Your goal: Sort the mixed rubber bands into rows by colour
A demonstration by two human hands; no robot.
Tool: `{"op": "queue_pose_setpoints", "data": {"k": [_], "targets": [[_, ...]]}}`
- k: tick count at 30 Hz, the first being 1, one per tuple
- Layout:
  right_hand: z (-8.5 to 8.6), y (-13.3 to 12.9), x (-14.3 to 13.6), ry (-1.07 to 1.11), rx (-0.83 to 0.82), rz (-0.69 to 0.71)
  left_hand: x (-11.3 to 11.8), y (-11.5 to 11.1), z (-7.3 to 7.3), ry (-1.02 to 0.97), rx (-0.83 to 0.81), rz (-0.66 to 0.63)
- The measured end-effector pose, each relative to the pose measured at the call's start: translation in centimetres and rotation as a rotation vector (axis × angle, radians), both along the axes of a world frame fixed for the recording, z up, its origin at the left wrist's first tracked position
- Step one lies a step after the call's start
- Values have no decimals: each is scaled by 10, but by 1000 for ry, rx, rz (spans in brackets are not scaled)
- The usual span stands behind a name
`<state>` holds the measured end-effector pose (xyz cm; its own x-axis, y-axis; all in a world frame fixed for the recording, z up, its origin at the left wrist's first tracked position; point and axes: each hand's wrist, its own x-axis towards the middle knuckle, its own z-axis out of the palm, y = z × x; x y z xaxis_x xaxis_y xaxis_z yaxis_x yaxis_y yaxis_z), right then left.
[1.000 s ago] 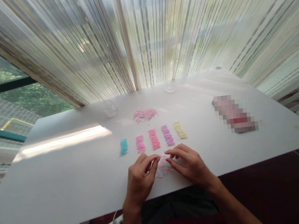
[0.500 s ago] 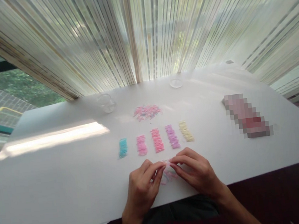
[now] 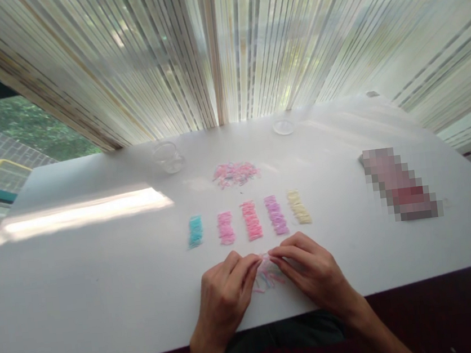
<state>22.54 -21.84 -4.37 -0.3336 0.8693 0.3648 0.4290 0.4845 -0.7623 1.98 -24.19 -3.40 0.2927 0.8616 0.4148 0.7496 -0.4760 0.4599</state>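
Note:
My left hand (image 3: 230, 285) is closed in a pinch near the table's front edge. My right hand (image 3: 309, 264) pinches opposite it, fingertips a short gap apart. A small pale pink piece (image 3: 264, 257) shows between the fingertips; its exact shape is too blurred to tell. Just under the hands lies a small loose pile of thin pink and bluish pieces (image 3: 266, 280), partly covered by the fingers. Beyond stand neat columns of such pieces, side by side: blue (image 3: 195, 231), pink (image 3: 226, 227), coral pink (image 3: 251, 220), purple (image 3: 276, 215) and yellow (image 3: 299, 207).
A larger mixed pile (image 3: 236, 173) of thin pieces lies behind the columns. Towards the curtain (image 3: 170, 53) stand a clear round container (image 3: 169, 158) and a clear round lid (image 3: 283, 128). A pixelated reddish object (image 3: 400, 183) lies on the white table (image 3: 104, 293) at right.
The view has shifted slightly, so the table's things sit a little differently in the picture. Both hands keep their pinch, with the fingertips almost in the same place.

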Motion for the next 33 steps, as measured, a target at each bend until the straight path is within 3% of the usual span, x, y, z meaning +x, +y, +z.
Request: {"op": "queue_pose_setpoints", "data": {"k": [13, 23, 33], "targets": [[2, 1, 0, 4, -1, -6, 0, -2, -4, -21, 3, 12], [5, 2, 0, -7, 11, -1, -58, 5, 9, 57, 28, 125], [7, 1, 1, -23, -19, 7, -55, 9, 2, 14, -9, 138]]}}
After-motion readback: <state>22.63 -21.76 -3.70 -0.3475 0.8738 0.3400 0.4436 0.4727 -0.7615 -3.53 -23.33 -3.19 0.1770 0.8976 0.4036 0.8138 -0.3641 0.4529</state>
